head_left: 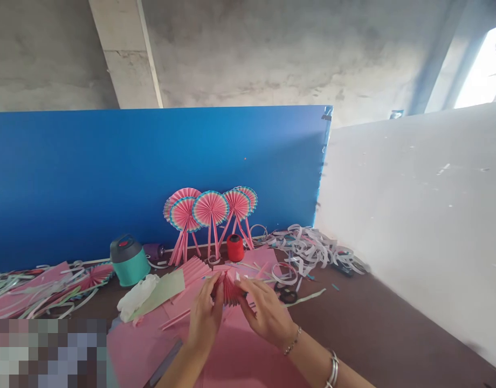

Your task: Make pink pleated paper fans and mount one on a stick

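Between my two hands is a pleated pink paper fan [231, 291], partly spread, its lower edge darker. My left hand [206, 304] grips its left side between thumb and fingers. My right hand [266, 307] pinches the right side, near a small white bit at the top. Beneath them lie pink paper sheets [248, 350]. Just behind the hands stands a red spool of thread [235, 248]. Finished-looking round pink fans with blue-green rims [211, 209] lean on the blue panel, their pink handles pointing down. Black-handled scissors [286, 293] rest right of my right hand.
A teal and grey container [129, 261] stands at the left, by crumpled white plastic [137, 296] and a pale green sheet [165, 293]. White paper strips [308, 248] are heaped at the back right; more strips [38, 291] lie far left. A blue panel [110, 172] and white wall [418, 215] border the table.
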Demonstrator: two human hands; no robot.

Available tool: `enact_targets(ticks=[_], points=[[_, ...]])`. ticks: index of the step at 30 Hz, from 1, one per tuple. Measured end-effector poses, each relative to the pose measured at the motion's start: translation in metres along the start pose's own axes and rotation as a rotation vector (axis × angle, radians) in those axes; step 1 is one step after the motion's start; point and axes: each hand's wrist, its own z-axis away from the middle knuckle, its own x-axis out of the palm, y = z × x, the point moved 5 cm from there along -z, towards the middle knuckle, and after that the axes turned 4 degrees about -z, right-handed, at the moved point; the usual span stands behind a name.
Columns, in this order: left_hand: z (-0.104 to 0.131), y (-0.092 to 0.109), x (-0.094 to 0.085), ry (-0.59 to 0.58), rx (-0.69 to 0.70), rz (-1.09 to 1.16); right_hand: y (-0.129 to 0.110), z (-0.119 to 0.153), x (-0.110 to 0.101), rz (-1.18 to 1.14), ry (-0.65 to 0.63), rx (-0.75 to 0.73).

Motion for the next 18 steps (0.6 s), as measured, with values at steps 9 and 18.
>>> enact_targets(ticks=[9, 18], points=[[0.013, 0.018, 0.008, -0.055, -0.322, 0.629, -0.01, 0.0, 0.007, -0.015, -0.031, -0.072], [-0.001, 0.071, -0.011, 0.026, -0.152, 0.799, -0.023, -0.005, -0.015, -0.035, 0.015, -0.198]])
